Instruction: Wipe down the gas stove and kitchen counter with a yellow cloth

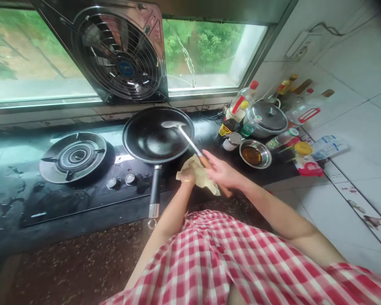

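My right hand point(223, 171) is closed around the wooden handle of a metal wok spatula point(189, 140), whose head reaches over the inside of the black wok point(139, 137). I cannot tell whether the head touches the wok. Below the spatula, my left hand point(187, 173) grips a pale yellow cloth point(206, 180) at the counter's front edge; part of the fingers is hidden in its folds. The wok sits on the hob with its black handle point(156, 186) pointing toward me. Some shiny wet marks show inside it.
Left of the wok is a gas burner point(77, 156) with two knobs beside it. On the right stand a metal bowl of brown liquid point(255, 153), a lidded pot point(267, 117), a small jar point(232, 142) and several bottles. A fan point(123, 55) hangs at the window.
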Demonstrator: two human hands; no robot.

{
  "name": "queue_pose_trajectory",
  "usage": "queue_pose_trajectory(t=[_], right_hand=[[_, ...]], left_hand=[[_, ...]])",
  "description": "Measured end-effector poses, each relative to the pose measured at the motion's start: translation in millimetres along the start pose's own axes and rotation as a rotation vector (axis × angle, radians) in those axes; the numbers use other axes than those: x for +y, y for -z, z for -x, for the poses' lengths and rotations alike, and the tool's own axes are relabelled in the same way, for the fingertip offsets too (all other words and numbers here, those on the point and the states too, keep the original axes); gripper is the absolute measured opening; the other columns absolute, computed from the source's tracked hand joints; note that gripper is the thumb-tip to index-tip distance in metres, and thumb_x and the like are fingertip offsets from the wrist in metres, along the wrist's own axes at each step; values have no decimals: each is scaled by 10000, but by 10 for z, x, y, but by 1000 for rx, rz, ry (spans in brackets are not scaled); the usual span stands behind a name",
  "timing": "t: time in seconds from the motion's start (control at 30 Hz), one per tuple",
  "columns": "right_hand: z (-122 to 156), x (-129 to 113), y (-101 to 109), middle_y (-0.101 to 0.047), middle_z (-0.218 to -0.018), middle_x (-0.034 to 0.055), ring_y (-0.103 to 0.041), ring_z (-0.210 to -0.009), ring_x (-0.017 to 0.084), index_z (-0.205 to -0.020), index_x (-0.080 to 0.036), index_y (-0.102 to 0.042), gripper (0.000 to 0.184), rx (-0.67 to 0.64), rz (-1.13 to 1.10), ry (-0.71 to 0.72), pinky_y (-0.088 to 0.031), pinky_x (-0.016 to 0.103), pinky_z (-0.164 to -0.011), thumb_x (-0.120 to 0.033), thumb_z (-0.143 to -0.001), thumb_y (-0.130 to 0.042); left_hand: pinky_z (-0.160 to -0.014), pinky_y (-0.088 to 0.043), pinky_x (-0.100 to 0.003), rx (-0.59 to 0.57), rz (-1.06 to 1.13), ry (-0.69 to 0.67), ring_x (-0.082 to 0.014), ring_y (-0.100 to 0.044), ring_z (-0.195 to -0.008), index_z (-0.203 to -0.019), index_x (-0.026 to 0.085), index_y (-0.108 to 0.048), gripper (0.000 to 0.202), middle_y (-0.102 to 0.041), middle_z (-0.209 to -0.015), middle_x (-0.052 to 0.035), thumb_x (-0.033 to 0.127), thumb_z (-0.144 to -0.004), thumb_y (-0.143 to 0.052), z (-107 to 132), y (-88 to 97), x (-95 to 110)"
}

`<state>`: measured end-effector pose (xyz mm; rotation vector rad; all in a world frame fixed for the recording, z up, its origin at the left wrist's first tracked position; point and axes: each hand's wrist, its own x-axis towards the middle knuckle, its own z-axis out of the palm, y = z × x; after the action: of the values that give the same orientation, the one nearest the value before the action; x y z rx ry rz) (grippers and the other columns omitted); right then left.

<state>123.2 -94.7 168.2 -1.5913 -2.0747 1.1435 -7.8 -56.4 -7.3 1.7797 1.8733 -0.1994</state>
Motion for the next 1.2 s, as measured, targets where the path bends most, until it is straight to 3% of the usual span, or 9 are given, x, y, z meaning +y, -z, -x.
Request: queue_pose_trajectory(t=[0.1, 0.17, 0.27, 0.33, 0.47, 0.7, 1.2], right_hand=[[756, 681, -63, -593, -1298, 123, -613, -1091, 214, -1499, -159, -305, 609, 179, 16, -85, -490, 358, -942, -293, -912, -398], [1070, 1114, -176, -564, -1333, 142, -558, -1193, 231, -1487, -141, -330, 592, 238, 49, -96, -442, 374, -1018, -304, -920, -386], [1163, 1570, -332, -611, -1239, 149, -589, -1139, 233, -1480, -140, -342, 568, 155, 116, -100, -464, 382, -988, -285, -931, -359], [1052, 1706, -393, -633, -1156, 140, -623, -1047, 231, -1487, -150, -334, 563, 74, 174, -91, -493, 376, -931, -268, -937, -348], [817, 1726, -431, -624, -1063, 120, -644, -893, 216, -1505, -188, -308, 559, -30, 273, -82, -500, 342, -842, -256, -951, -330], [754, 1677, -388, -626, -911, 101, -649, -796, 211, -1528, -186, -244, 564, -143, 407, -93, -459, 298, -737, -250, -968, -277], [649, 1299, -249, -640, -929, 114, -648, -762, 203, -1533, -213, -195, 578, -247, 598, -155, -442, 275, -666, -209, -964, -299]], left_hand=[[-831, -490, -372, 33, -46, 8, -304, -621, -1060, -1509, 165, -228, 616, -658, -1131, -162, 166, -919, -407, -25, -48, -10], [-829, -485, -373, 43, -81, 24, -307, -613, -1057, -1511, 146, -223, 624, -653, -1135, -173, 141, -912, -396, -31, -65, -5], [-837, -484, -385, 63, -120, 55, -304, -613, -1044, -1511, 135, -226, 621, -651, -1139, -186, 133, -908, -376, -7, -80, 33], [-832, -486, -385, 68, -142, 82, -308, -616, -1041, -1507, 128, -238, 620, -656, -1131, -194, 139, -902, -376, 41, -93, 61], [-812, -483, -370, 73, -173, 129, -312, -614, -1048, -1494, 142, -274, 612, -664, -1117, -188, 164, -893, -385, 177, -139, 79], [-808, -471, -362, 85, -186, 159, -298, -623, -1035, -1496, 171, -279, 620, -666, -1116, -171, 150, -883, -367, 237, -203, 55], [-804, -475, -413, 72, -146, 122, -325, -632, -992, -1501, 166, -289, 613, -674, -1068, -181, 157, -897, -387, 212, -217, 32]])
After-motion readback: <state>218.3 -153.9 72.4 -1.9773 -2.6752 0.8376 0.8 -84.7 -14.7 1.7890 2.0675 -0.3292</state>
